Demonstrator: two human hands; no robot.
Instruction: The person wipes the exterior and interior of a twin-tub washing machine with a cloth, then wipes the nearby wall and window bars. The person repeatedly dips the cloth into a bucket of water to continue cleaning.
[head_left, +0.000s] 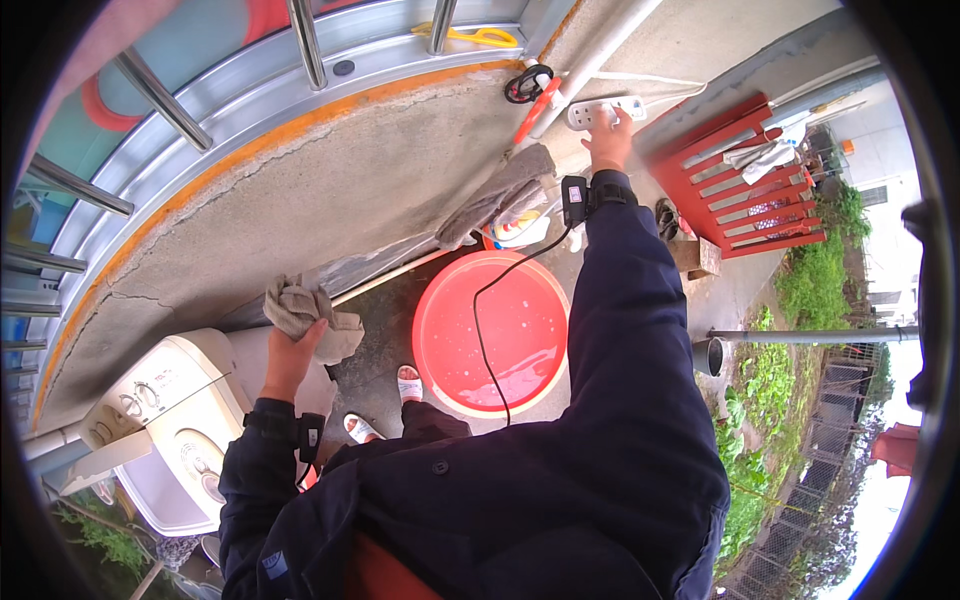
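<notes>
In my left hand (291, 358) is a crumpled grey-beige cloth (311, 315), held up beside a cream twin-tub washing machine (174, 409). My right hand (611, 142) reaches far out to a white power strip (634, 107) by the wall. Its fingertips are over the strip's sockets, spread and a little blurred; whether they grip a plug is unclear. Below and between my arms stands a large round red basin (510, 322) of water with some bubbles on its surface. A black cord (478, 315) runs from a small device on my right wrist across the view of the basin.
A grey towel (499, 199) hangs low along the wall, near a small red container (517, 229) of bottles. A white pipe (592, 67) and a coiled black cable (527, 84) are near the strip. A red slatted gate (750, 180) stands right, with a grey bucket (708, 357) beyond the basin.
</notes>
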